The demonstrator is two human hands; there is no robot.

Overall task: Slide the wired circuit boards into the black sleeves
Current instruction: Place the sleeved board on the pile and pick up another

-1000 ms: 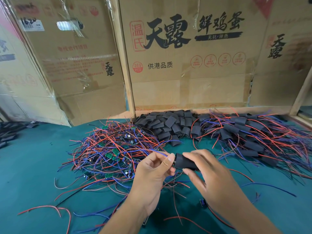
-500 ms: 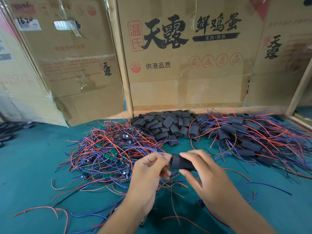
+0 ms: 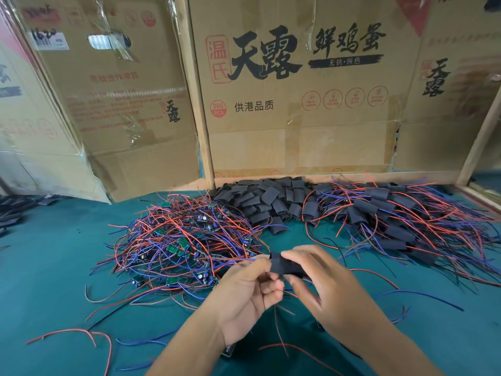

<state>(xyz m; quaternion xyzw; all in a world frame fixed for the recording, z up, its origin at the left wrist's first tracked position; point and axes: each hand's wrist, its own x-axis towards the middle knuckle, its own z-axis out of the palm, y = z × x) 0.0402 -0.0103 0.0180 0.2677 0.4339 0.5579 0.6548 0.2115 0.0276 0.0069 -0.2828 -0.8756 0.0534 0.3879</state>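
A black sleeve (image 3: 288, 265) is held above the green table between both hands. My right hand (image 3: 322, 283) pinches it between thumb and fingers. My left hand (image 3: 250, 287) curls at the sleeve's left end, gripping there; whether a board is inside is hidden. Thin wires hang below the hands. A tangled pile of wired circuit boards (image 3: 181, 240) with red and blue leads lies to the left. Empty black sleeves (image 3: 265, 202) are heaped at the back centre. Sleeved boards with trailing wires (image 3: 401, 221) lie on the right.
Cardboard boxes (image 3: 298, 104) stand as a wall along the table's back. A wooden frame edge (image 3: 479, 142) rises at the right. More dark pieces (image 3: 10, 213) lie at the far left. Loose red and blue wires (image 3: 81, 335) stray over the green table (image 3: 54, 267) near the front.
Both hands have stayed together on the sleeve. The left fingers have curled in closer against the sleeve's left end, and the sleeve has tilted slightly.
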